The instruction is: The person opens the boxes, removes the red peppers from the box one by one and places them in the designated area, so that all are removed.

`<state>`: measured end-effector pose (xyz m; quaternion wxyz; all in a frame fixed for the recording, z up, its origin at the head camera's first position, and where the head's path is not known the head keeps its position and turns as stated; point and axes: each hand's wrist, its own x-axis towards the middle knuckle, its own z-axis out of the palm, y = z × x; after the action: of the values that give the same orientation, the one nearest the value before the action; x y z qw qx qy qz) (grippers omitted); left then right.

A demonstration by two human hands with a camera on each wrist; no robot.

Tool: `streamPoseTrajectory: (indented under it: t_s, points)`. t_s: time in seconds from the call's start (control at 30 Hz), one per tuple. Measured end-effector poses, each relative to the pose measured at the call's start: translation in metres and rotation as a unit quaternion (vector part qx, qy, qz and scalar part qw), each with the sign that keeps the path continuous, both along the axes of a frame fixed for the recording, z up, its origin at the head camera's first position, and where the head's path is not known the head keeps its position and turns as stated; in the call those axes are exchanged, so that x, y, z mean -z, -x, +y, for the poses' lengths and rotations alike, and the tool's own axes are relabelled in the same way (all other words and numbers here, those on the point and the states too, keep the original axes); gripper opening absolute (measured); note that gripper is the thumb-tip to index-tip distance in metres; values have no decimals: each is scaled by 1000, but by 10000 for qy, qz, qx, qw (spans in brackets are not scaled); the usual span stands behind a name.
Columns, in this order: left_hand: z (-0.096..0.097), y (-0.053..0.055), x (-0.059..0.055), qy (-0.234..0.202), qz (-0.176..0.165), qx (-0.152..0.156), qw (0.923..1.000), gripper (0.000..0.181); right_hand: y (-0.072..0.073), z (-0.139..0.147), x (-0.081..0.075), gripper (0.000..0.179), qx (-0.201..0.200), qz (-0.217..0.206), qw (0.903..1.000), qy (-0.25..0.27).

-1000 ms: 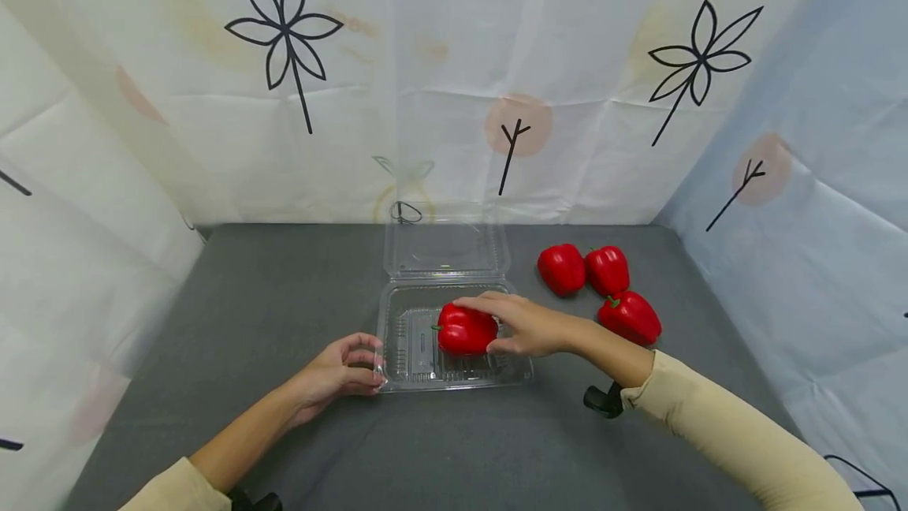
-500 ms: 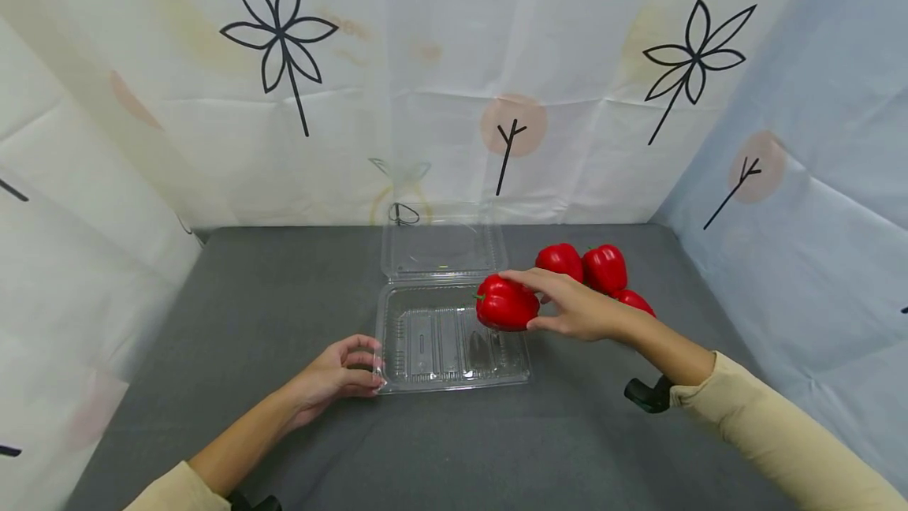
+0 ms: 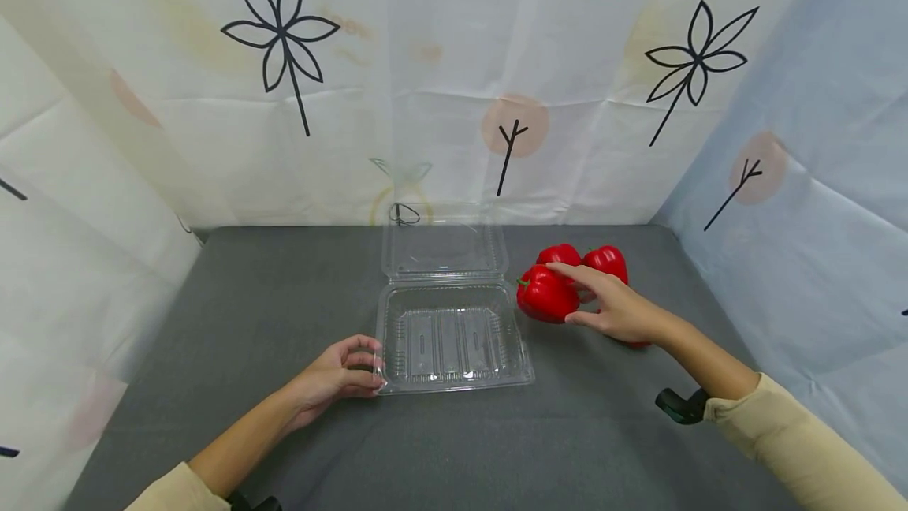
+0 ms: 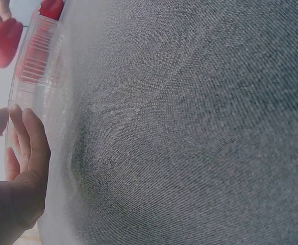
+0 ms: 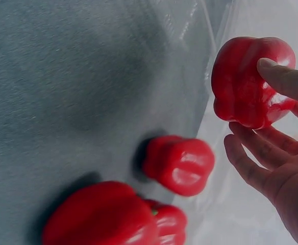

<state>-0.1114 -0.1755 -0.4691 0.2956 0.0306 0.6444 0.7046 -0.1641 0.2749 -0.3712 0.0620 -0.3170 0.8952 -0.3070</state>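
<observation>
My right hand (image 3: 613, 307) grips a red bell pepper (image 3: 545, 296) between thumb and fingers, just right of the clear plastic container (image 3: 454, 389). In the right wrist view this held bell pepper (image 5: 243, 81) hangs above the table, thumb on one side and fingertips on the other. My left hand (image 3: 333, 377) pinches the left rim of the container near its front corner; the left wrist view shows thumb and fingers at the rim (image 4: 11, 97). The container stands with its hinged lid (image 3: 443, 247) raised at the back, and its tray holds nothing.
Several red bell peppers (image 5: 179, 166) lie on the grey cloth at the right, partly hidden behind the right hand in the head view. A printed white curtain (image 3: 440, 61) closes off the back and sides of the grey table (image 3: 284, 282).
My right hand has lifted the bell pepper out of the container and carried it right, toward the other bell peppers. The left hand has stayed at the container's rim.
</observation>
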Motion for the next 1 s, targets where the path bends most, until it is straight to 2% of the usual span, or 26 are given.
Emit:
streamPoseTrajectory:
  t_s: [0.17,0.33,0.6,0.83,1.0]
  points:
    - [0,-1,-1,6,-20,-19,10000,57,-4,12,11,81,293,94,9995,-42]
    - [0,-1,-1,17,-25,-1,10000,58,-9,20,26,80,491,8,9987,-99]
    - [1,-1,-1,54,-28,-7,10000,59,-16,25,47,80,710,-111,9974,81]
    - [1,-1,-2,52,-49,-32,10000,57,-21,26,65,80,900,78,9959,66]
    - [1,0,-2,35,-74,-36,10000,57,-22,24,70,81,984,134,9951,29]
